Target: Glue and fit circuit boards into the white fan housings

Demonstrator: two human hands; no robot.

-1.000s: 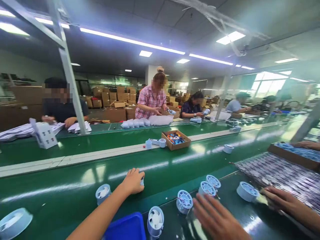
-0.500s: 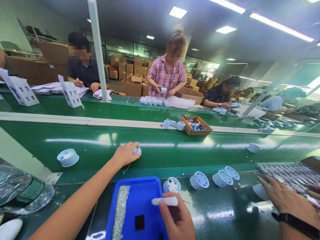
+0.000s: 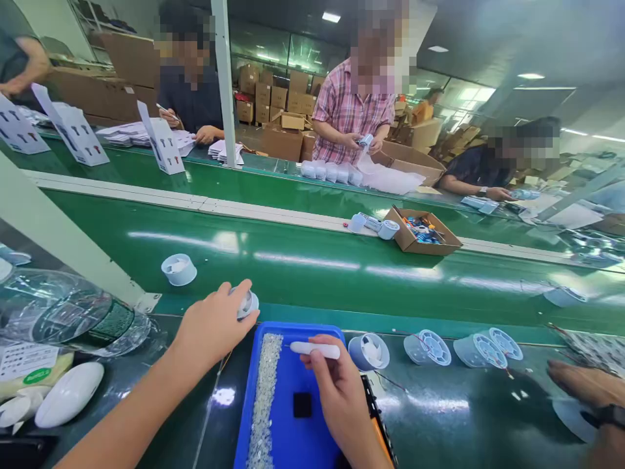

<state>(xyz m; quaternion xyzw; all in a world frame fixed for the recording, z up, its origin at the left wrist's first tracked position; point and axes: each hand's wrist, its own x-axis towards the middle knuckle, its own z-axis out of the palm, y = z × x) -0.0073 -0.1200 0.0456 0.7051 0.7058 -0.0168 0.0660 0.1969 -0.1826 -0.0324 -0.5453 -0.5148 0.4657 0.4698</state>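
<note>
My left hand point(image 3: 209, 329) is closed round a white round housing point(image 3: 248, 305) at the near edge of the green belt, left of the blue tray's top. Between the fingertips of my right hand point(image 3: 336, 384) is a white pen-like tool point(image 3: 315, 350), its thin tip pointing left over the blue tray point(image 3: 336, 333). Small clear pieces point(image 3: 265, 397) lie in a strip along the tray's left side, and a black square point(image 3: 302, 404) sits near its middle. Just right of the tray stands another white housing point(image 3: 368, 352) with a white part inside.
More housings stand on the belt point(image 3: 179, 270) and the bench point(image 3: 428, 347). A large water bottle point(image 3: 73, 312) lies left. An orange-and-black object point(image 3: 378, 423) is beside my right wrist. Another person's hand point(image 3: 586, 384) is at right. People work across the belt, near a parts carton point(image 3: 424, 244).
The view has shifted right and down. My left hand has brought its housing from the belt nearer the tray. My right hand still holds the white tool; the orange-and-black object now shows.
</note>
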